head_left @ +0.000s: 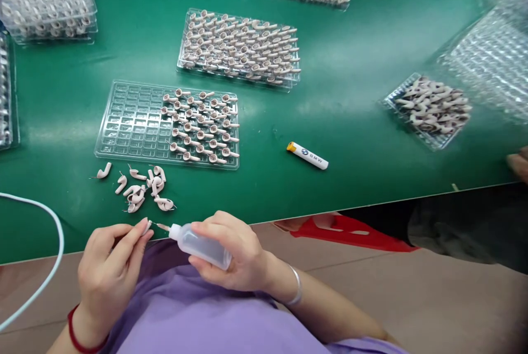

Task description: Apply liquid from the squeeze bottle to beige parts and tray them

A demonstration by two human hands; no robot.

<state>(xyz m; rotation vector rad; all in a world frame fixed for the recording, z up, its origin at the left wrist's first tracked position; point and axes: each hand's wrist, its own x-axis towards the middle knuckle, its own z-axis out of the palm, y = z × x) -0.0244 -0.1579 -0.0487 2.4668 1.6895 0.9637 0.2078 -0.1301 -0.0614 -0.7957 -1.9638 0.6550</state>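
1. Green matting covers the workbench [350, 68]; a thin white cable [59, 233] curves over its 8 o'clock corner.
2. At the bench's near edge the left hand [109, 269] pinches a small pale-pink curved plastic piece [147, 226] between thumb and forefinger.
3. At 12 o'clock from that hand lies a loose heap of pink pieces [138, 189], and just beyond it a half-filled clear blister tray [127, 123].
4. The right hand [237, 255] is wrapped around a clear soft squeeze bottle [204, 247]. Its needle nozzle points to 9 o'clock, its tip just beside the pinched piece; whether they touch I cannot tell.
5. A full clear tray [180, 64] sits at 12 o'clock from the right hand, and a white tube with an orange end [308, 155] at 2 o'clock.
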